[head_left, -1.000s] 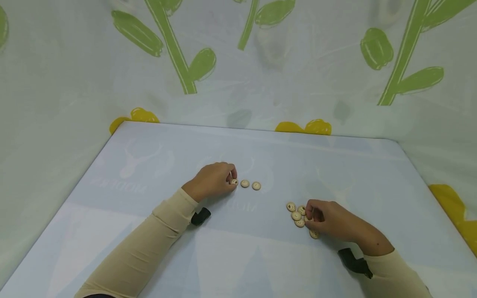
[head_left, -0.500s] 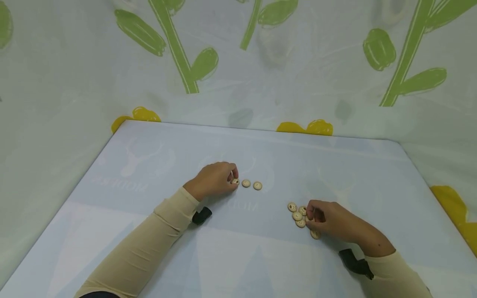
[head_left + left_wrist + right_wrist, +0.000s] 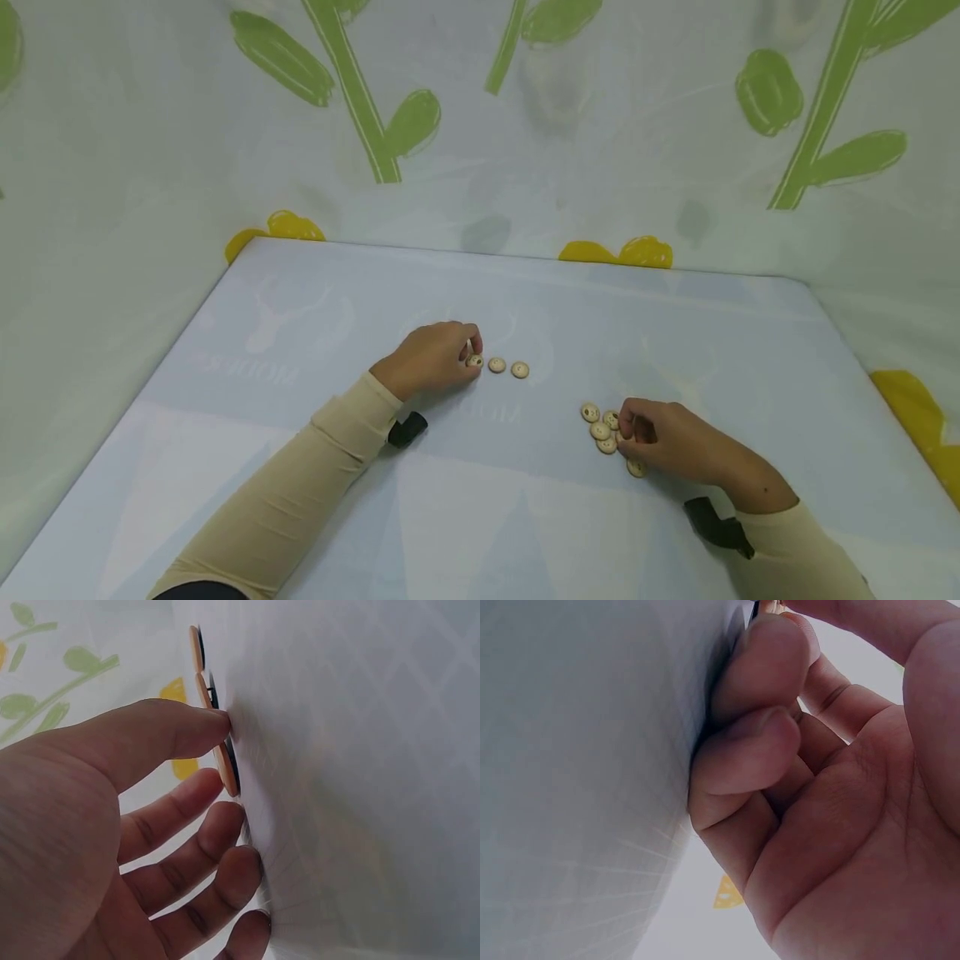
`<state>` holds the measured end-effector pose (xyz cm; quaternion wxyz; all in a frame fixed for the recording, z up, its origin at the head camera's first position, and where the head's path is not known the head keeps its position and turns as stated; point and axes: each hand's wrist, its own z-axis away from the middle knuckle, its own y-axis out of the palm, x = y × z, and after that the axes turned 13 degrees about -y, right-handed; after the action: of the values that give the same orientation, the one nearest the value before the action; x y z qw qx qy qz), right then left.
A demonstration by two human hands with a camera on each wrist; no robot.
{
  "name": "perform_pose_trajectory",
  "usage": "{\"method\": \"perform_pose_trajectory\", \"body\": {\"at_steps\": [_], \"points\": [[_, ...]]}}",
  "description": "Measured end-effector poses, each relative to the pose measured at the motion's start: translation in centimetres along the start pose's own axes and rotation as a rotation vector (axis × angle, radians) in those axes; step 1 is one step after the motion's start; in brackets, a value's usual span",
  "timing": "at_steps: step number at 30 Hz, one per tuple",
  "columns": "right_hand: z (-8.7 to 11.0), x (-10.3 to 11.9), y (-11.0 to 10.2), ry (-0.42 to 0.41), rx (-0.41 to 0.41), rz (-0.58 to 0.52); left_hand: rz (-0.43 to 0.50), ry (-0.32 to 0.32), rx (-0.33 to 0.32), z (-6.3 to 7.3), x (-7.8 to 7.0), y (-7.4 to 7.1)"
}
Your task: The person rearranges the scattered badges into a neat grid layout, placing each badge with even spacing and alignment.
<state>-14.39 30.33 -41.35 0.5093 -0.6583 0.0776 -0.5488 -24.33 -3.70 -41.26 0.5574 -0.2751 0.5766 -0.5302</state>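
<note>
My left hand [image 3: 435, 354] pinches a small round wooden disc [image 3: 475, 361] with dark marks, flat on the table, between thumb and forefinger. It is the leftmost in a row; two similar discs [image 3: 508, 367] lie just to its right. In the left wrist view, the disc's edge [image 3: 228, 774] shows below my thumb [image 3: 199, 731], the other fingers loosely bent. To the right, my right hand [image 3: 678, 437] has thumb and forefinger around another disc [image 3: 624, 438], partly hidden. Several more discs [image 3: 599, 431] cluster beside those fingertips, some overlapping. The right wrist view shows curled fingers [image 3: 761, 671] against the tabletop.
The pale table [image 3: 465, 517] carries faint printed patterns. A light curtain [image 3: 637, 167] with green leaves and yellow shapes stands behind and at both sides. Dark wrist-camera mounts [image 3: 407, 429] sit beneath both forearms, near the table surface.
The view shifts slightly. Both hands keep their places at the discs, and no disc visibly moves on the table.
</note>
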Motion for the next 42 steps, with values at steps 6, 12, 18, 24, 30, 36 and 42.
{"method": "perform_pose_trajectory", "body": {"at_steps": [6, 12, 18, 24, 30, 36, 42], "points": [[0.0, -0.1, 0.1, -0.001, 0.010, -0.007, -0.016, 0.007, 0.019, 0.1, 0.1, 0.1], [0.1, 0.2, -0.1, -0.023, 0.002, 0.007, 0.006, 0.025, -0.008, 0.2, -0.1, -0.2], [0.1, 0.2, -0.1, -0.015, 0.011, -0.005, 0.006, 0.023, -0.003, 0.2, -0.3, -0.1], [0.1, 0.1, -0.2, -0.019, 0.003, 0.002, -0.005, 0.058, -0.048, 0.4, -0.6, -0.3], [0.0, 0.2, -0.1, -0.007, 0.009, -0.012, 0.004, 0.077, -0.059, 0.6, -1.0, -0.3], [-0.1, 0.2, -0.1, -0.015, 0.006, -0.006, 0.032, 0.105, -0.090, 1.0, -1.5, -0.3], [0.0, 0.1, -0.2, -0.015, 0.009, -0.005, 0.037, 0.115, -0.084, 1.1, -1.9, -0.3]]}}
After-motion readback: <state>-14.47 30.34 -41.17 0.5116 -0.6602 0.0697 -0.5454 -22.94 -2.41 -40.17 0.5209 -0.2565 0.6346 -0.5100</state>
